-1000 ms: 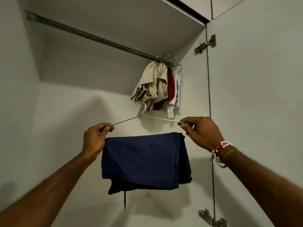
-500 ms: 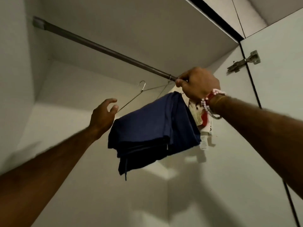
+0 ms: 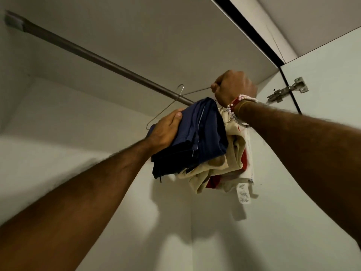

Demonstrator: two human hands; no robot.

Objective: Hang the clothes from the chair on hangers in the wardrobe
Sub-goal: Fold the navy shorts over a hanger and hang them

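Just right of centre, our right hand had its fingers clenched round the right end of the hanger, whose hook sat at the rod. Our left hand gripped the left edge of the blue cloth draped on it, touching the beige clothes.

I count one hanging rail, one wire hanger, one navy garment, one white care label, one door hinge, two hands, the left hand and the right hand, beige and red clothes bunched too tightly for me to number
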